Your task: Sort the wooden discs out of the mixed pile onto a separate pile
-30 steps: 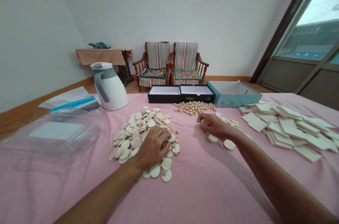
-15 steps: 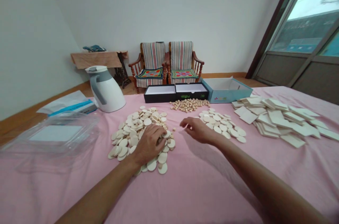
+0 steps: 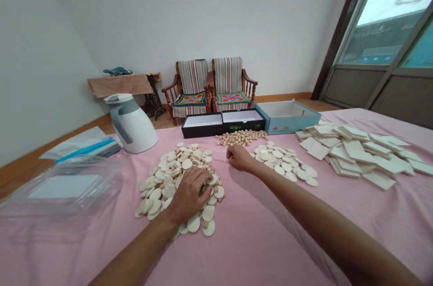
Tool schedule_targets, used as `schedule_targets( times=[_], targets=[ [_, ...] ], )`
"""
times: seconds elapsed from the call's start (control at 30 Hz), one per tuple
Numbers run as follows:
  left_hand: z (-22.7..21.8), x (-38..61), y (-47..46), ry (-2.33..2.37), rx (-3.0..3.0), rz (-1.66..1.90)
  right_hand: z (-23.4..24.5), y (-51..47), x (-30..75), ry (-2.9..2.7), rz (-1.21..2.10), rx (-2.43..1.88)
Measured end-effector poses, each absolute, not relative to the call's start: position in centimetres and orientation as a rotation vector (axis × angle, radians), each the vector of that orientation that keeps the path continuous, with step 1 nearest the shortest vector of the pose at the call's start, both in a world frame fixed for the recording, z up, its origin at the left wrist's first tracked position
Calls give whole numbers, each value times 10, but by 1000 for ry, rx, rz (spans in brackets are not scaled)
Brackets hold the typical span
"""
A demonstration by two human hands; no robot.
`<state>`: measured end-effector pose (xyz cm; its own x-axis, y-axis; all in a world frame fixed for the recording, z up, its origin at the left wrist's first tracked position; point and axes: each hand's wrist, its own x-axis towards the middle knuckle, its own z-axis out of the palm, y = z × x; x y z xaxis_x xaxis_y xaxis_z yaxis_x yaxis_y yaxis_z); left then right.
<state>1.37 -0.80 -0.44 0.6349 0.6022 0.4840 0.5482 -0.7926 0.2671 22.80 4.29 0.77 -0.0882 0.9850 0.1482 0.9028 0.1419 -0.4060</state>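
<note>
Left hand [image 3: 190,190] touches one disc pile [image 3: 162,173], right hand [image 3: 239,158] sits beside a second pile [image 3: 287,164], both grips unclear.

Pink cloth [image 3: 257,241], cream wood, stripes at the back.
Cloth plain, filling lower frame. Larger disc pile [image 3: 168,181], left of centre: cream, a few tan bits among it; smaller disc pile [image 3: 284,164], right of centre: same cream. Beads [image 3: 243,137], mid-frame: warm tan. Tiles [image 3: 358,150], right: pale cream. Left black box [image 3: 202,131] and right black box [image 3: 250,126], centre: white inside, bright green print on the latter. Blue box [image 3: 292,125], right of centre: light blue, small pink and yellowish marks. Jug [image 3: 137,130], left: white, grey collar and handle. Chairs, upper centre: reddish-brown, striped covers [image 3: 227,76] pale with red; seat pads [image 3: 232,98] multicoloured, patterned.
</note>
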Motion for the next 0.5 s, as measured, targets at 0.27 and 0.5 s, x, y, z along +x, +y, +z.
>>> schedule_targets(
  times=[0.27,0.5],
  targets=[
    [-6,13,-9,968,2743,867,17,34,236,-1956,206,-1831],
    [-7,13,-7,996,2715,960,-17,-52,223,-2114,247,-1801]
  ],
)
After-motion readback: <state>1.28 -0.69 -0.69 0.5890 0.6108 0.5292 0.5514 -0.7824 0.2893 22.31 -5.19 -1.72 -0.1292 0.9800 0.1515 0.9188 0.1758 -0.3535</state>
